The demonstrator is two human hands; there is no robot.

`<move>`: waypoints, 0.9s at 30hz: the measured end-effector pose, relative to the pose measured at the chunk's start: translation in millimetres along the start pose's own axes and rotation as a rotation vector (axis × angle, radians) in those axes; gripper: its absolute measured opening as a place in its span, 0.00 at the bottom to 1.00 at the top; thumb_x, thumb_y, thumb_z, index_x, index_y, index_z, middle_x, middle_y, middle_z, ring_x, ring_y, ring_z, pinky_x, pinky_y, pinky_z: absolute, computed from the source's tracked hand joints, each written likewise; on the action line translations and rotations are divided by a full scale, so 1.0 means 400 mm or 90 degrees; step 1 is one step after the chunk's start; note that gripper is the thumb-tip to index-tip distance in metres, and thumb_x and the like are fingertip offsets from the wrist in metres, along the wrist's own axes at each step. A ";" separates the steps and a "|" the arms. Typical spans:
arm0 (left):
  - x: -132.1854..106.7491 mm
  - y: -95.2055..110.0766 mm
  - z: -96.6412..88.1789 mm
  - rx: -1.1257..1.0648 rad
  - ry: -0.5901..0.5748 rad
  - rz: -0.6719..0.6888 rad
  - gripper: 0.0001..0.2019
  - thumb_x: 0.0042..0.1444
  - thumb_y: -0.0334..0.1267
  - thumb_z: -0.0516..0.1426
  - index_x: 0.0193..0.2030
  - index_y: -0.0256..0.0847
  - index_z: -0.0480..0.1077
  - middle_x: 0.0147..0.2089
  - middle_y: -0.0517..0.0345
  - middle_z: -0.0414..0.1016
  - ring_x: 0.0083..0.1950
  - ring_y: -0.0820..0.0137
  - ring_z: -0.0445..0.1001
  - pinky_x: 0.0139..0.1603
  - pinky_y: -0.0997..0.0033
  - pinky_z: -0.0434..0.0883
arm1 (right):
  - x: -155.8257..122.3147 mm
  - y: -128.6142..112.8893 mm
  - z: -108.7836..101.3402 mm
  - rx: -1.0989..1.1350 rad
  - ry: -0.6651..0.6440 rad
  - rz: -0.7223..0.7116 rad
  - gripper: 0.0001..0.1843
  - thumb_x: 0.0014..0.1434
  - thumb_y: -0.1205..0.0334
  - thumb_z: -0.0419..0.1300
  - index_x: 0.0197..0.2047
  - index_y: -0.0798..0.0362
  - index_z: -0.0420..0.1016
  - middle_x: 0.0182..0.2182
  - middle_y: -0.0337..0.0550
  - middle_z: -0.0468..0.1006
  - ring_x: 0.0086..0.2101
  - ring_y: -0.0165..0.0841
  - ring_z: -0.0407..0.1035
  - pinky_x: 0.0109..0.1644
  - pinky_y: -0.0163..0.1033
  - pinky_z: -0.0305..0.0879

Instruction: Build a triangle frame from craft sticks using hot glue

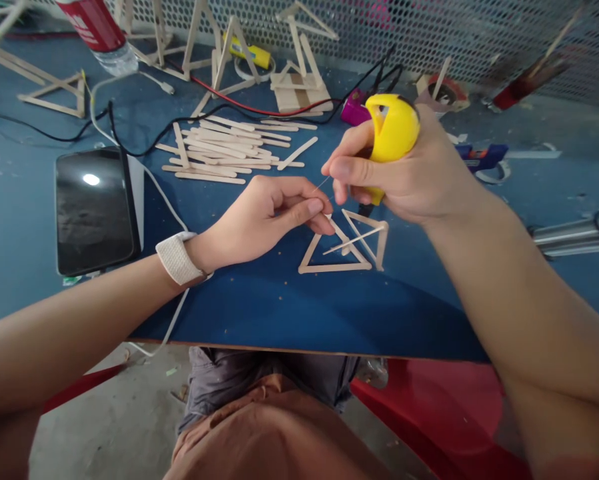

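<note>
My right hand (404, 180) is closed around a yellow hot glue gun (394, 130), held above the table. Its thumb and forefinger meet near a thin glue strand (321, 183) that stretches towards my left hand. My left hand (289, 210) has its thumb pressed to curled fingers at the top corner of a triangle of craft sticks (335, 268); what they pinch is hidden. Right of it, a second craft-stick triangle (381, 247) stands tilted, partly under my right hand. One thin stick (352, 241) crosses between the two triangles.
Behind my hands lies a pile of loose craft sticks (224, 150). A black tablet (97, 207) is at left, near cables. Several stick frames (224, 60) and a bottle (99, 33) stand at the back. A blue glue gun (482, 157) and metal cylinder (574, 237) are at right.
</note>
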State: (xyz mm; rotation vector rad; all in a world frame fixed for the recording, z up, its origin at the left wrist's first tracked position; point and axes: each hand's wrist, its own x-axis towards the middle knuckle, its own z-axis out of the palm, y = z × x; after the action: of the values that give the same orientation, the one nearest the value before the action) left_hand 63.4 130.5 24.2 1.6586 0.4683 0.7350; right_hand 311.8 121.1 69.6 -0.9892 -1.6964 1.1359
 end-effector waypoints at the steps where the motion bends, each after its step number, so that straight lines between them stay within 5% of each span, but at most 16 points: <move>1: 0.000 0.000 -0.001 0.000 -0.002 -0.004 0.23 0.82 0.60 0.69 0.53 0.37 0.86 0.47 0.50 0.97 0.50 0.66 0.98 0.59 0.70 0.92 | 0.000 -0.002 -0.001 -0.009 0.007 -0.004 0.26 0.59 0.36 0.91 0.39 0.49 0.94 0.25 0.38 0.83 0.23 0.29 0.71 0.23 0.38 0.67; 6: 0.001 -0.006 0.002 -0.050 0.013 -0.009 0.22 0.82 0.58 0.70 0.53 0.38 0.88 0.48 0.51 0.97 0.50 0.67 0.98 0.57 0.71 0.92 | 0.002 -0.006 -0.002 -0.034 0.046 -0.022 0.25 0.57 0.38 0.93 0.37 0.49 0.93 0.24 0.36 0.81 0.24 0.29 0.74 0.28 0.39 0.74; 11: 0.006 -0.018 0.006 -0.117 0.062 0.016 0.23 0.78 0.62 0.72 0.51 0.41 0.87 0.47 0.55 0.97 0.45 0.67 0.97 0.49 0.70 0.90 | 0.000 -0.009 0.005 -0.034 0.086 -0.027 0.31 0.56 0.28 0.90 0.43 0.47 0.95 0.25 0.32 0.78 0.21 0.25 0.66 0.23 0.39 0.62; 14: 0.007 -0.026 0.005 -0.141 0.079 0.032 0.24 0.76 0.64 0.73 0.50 0.43 0.86 0.47 0.57 0.96 0.43 0.67 0.96 0.47 0.70 0.88 | -0.002 -0.006 0.002 -0.137 0.151 -0.096 0.32 0.54 0.25 0.89 0.39 0.45 0.96 0.25 0.36 0.79 0.24 0.28 0.66 0.27 0.43 0.64; 20: 0.009 -0.038 -0.002 -0.197 0.161 0.045 0.20 0.78 0.62 0.73 0.51 0.46 0.84 0.50 0.61 0.96 0.41 0.70 0.95 0.46 0.72 0.88 | -0.001 0.028 -0.015 -0.245 0.143 -0.221 0.31 0.60 0.24 0.86 0.43 0.44 0.97 0.31 0.42 0.85 0.29 0.33 0.71 0.34 0.47 0.66; 27: 0.009 -0.036 0.010 -0.094 0.131 0.079 0.25 0.78 0.66 0.70 0.48 0.44 0.84 0.42 0.59 0.93 0.35 0.68 0.93 0.42 0.69 0.91 | -0.011 0.022 0.005 -0.313 0.100 -0.151 0.32 0.66 0.23 0.81 0.51 0.44 0.97 0.28 0.37 0.77 0.27 0.32 0.63 0.34 0.47 0.64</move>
State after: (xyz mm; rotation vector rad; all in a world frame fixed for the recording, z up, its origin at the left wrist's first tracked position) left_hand 70.0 133.3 10.5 1.4898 0.4471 1.0154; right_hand 312.7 118.7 59.7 -1.1003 -1.9434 0.4803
